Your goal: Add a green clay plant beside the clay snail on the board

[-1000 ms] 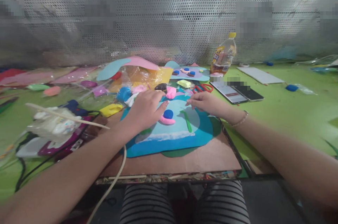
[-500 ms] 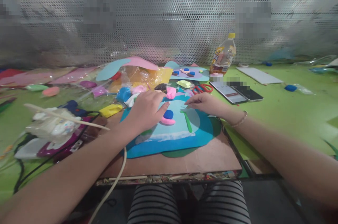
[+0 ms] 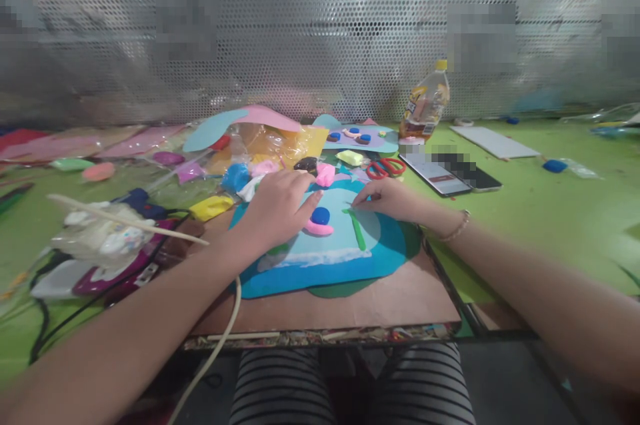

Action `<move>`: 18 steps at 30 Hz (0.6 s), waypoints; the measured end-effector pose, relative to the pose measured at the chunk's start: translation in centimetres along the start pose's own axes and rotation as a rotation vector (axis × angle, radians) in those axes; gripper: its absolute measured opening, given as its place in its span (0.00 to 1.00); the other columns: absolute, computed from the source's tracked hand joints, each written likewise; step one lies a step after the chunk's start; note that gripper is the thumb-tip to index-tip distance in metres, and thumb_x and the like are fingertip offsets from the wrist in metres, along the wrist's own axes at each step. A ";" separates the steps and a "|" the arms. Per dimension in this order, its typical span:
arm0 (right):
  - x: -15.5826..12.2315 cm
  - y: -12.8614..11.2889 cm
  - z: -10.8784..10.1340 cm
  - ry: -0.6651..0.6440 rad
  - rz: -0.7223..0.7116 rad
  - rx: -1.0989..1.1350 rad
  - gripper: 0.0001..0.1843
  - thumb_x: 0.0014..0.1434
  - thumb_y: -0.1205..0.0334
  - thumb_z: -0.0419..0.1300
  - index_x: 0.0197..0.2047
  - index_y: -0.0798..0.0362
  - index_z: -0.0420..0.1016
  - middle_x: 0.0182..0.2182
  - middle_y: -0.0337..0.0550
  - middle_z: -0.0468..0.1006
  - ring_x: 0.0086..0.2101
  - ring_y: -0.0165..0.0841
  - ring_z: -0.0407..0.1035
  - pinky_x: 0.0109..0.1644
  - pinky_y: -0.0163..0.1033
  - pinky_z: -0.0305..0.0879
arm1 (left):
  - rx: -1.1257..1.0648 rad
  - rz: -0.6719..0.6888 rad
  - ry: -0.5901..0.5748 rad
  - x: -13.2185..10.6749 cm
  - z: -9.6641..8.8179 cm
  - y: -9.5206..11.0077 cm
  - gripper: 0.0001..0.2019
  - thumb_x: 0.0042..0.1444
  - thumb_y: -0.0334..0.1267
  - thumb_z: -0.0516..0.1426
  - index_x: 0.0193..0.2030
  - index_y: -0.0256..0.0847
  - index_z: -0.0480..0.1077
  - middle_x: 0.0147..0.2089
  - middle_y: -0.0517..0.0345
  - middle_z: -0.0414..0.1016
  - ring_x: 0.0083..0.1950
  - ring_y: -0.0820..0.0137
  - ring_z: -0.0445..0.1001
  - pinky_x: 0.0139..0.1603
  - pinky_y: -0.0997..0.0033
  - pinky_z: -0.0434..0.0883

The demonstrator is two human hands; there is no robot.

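My left hand (image 3: 281,203) lies on the left part of a blue paper cutout (image 3: 300,281), thumb apart from the fingers, holding nothing that shows. Close to its thumb are a blue clay disc (image 3: 321,215) and a curved pink clay strip (image 3: 319,229) on the light blue inner shape. My right hand (image 3: 383,198) is over the cutout's right side, fingertips pinched together at the top end of a green clay strip (image 3: 359,231). Whatever is between those fingertips is too small to make out. White clay (image 3: 315,259) is smeared along the lower edge of the inner shape.
Red-handled scissors (image 3: 386,168), two phones (image 3: 435,173) and a tilted bottle (image 3: 427,105) stand beyond my right hand. Clay packs, including a yellow one (image 3: 211,208), lie to the left. A pale cord (image 3: 227,328) crosses under my left forearm. A perforated metal panel (image 3: 320,31) rises behind.
My right hand's fingers have curled and drawn closer together near the top of the green strip. My left hand stays in place; the view shifts slightly.
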State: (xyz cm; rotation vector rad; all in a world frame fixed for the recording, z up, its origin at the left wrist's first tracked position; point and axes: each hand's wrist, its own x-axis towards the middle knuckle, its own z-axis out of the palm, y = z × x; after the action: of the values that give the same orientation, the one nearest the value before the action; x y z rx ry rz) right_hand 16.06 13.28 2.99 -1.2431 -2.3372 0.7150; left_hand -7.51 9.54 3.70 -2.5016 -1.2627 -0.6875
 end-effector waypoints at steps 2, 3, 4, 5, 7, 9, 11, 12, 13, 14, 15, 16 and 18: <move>0.1 0.1 0.1 -0.014 -0.017 0.021 0.05 0.50 0.61 0.62 0.29 0.49 0.80 0.32 0.41 0.80 0.33 0.34 0.71 0.40 0.39 0.65 | 0.006 0.002 -0.003 0.0 0.0 0.0 0.17 0.63 0.44 0.43 0.45 0.36 0.67 0.46 0.46 0.73 0.48 0.58 0.70 0.49 0.57 0.63; 0.1 0.2 0.1 -0.021 -0.024 0.030 0.05 0.50 0.61 0.61 0.29 0.49 0.80 0.32 0.41 0.80 0.33 0.34 0.71 0.41 0.39 0.65 | 0.008 0.004 -0.005 0.0 0.1 0.0 0.17 0.63 0.44 0.43 0.45 0.36 0.67 0.46 0.46 0.73 0.48 0.58 0.70 0.49 0.57 0.63; 0.2 0.3 0.2 -0.024 -0.030 0.036 0.05 0.50 0.61 0.61 0.29 0.50 0.80 0.32 0.41 0.80 0.33 0.34 0.71 0.41 0.39 0.65 | 0.009 0.004 -0.006 0.0 0.1 -0.1 0.17 0.63 0.44 0.43 0.45 0.36 0.67 0.46 0.46 0.73 0.48 0.58 0.70 0.50 0.57 0.63; 0.2 0.4 0.2 -0.027 -0.035 0.038 0.06 0.50 0.61 0.61 0.29 0.50 0.80 0.32 0.42 0.80 0.33 0.34 0.71 0.41 0.39 0.65 | 0.011 0.005 -0.007 0.0 0.1 -0.1 0.17 0.63 0.44 0.43 0.45 0.36 0.67 0.46 0.46 0.73 0.48 0.59 0.70 0.50 0.57 0.63; 0.2 0.5 0.3 -0.033 -0.042 0.034 0.06 0.50 0.62 0.61 0.30 0.50 0.80 0.32 0.42 0.80 0.33 0.34 0.71 0.41 0.39 0.65 | 0.013 0.005 -0.008 0.0 0.1 -0.1 0.17 0.63 0.44 0.43 0.44 0.36 0.67 0.45 0.46 0.73 0.48 0.59 0.70 0.50 0.57 0.63; 0.3 0.7 0.3 -0.038 -0.045 0.021 0.05 0.51 0.62 0.61 0.30 0.50 0.80 0.32 0.41 0.80 0.33 0.34 0.72 0.41 0.39 0.65 | 0.017 0.006 -0.008 0.0 0.1 -0.1 0.17 0.63 0.44 0.43 0.44 0.36 0.67 0.46 0.45 0.73 0.49 0.59 0.70 0.50 0.57 0.63; 0.3 0.7 0.3 -0.043 -0.043 0.006 0.06 0.51 0.62 0.61 0.30 0.50 0.80 0.33 0.42 0.80 0.34 0.35 0.72 0.41 0.39 0.65 | 0.019 0.009 -0.011 0.0 0.1 0.0 0.18 0.63 0.44 0.42 0.44 0.36 0.67 0.47 0.45 0.73 0.49 0.59 0.70 0.50 0.57 0.63; 0.3 0.8 0.3 -0.043 -0.043 0.000 0.06 0.51 0.62 0.61 0.30 0.50 0.80 0.33 0.42 0.80 0.34 0.35 0.72 0.41 0.39 0.65 | 0.020 0.011 -0.012 0.0 0.1 0.0 0.18 0.63 0.44 0.42 0.44 0.36 0.67 0.47 0.45 0.73 0.49 0.58 0.70 0.50 0.57 0.63; 0.3 0.8 0.3 -0.042 -0.044 -0.007 0.06 0.51 0.62 0.61 0.31 0.50 0.80 0.33 0.42 0.80 0.34 0.35 0.72 0.41 0.39 0.65 | 0.019 0.014 -0.015 0.0 0.1 0.0 0.18 0.63 0.44 0.42 0.44 0.35 0.67 0.46 0.45 0.73 0.49 0.58 0.70 0.50 0.57 0.63; 0.3 0.8 0.3 -0.042 -0.045 -0.013 0.06 0.52 0.62 0.61 0.31 0.50 0.80 0.33 0.42 0.80 0.34 0.35 0.72 0.41 0.39 0.65 | 0.019 0.015 -0.016 0.0 0.1 0.0 0.18 0.63 0.44 0.42 0.43 0.35 0.67 0.46 0.44 0.73 0.49 0.58 0.70 0.49 0.57 0.63; 0.3 0.8 0.3 -0.043 -0.045 -0.021 0.06 0.52 0.62 0.61 0.31 0.50 0.80 0.33 0.42 0.80 0.34 0.35 0.72 0.41 0.39 0.65 | 0.018 0.017 -0.017 -0.1 0.1 -0.1 0.17 0.63 0.44 0.43 0.43 0.35 0.67 0.45 0.45 0.73 0.49 0.58 0.70 0.49 0.57 0.63; 0.3 0.8 0.3 -0.044 -0.045 -0.029 0.06 0.52 0.62 0.61 0.31 0.50 0.80 0.33 0.42 0.80 0.34 0.34 0.72 0.41 0.38 0.65 | 0.019 0.019 -0.018 -0.1 0.1 -0.1 0.17 0.63 0.44 0.43 0.42 0.35 0.67 0.45 0.45 0.73 0.48 0.58 0.70 0.49 0.57 0.64; 0.4 0.9 0.4 -0.046 -0.049 -0.053 0.07 0.53 0.62 0.60 0.32 0.50 0.80 0.34 0.41 0.80 0.34 0.34 0.71 0.40 0.38 0.65 | 0.025 0.025 -0.020 -0.1 0.2 -0.2 0.16 0.63 0.43 0.43 0.42 0.35 0.67 0.45 0.45 0.73 0.48 0.58 0.70 0.49 0.57 0.64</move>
State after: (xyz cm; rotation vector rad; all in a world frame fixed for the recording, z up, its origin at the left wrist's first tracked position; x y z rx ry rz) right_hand 16.23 13.95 2.19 -1.1993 -2.4296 0.6761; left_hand -7.64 9.69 3.51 -2.5054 -1.2374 -0.6390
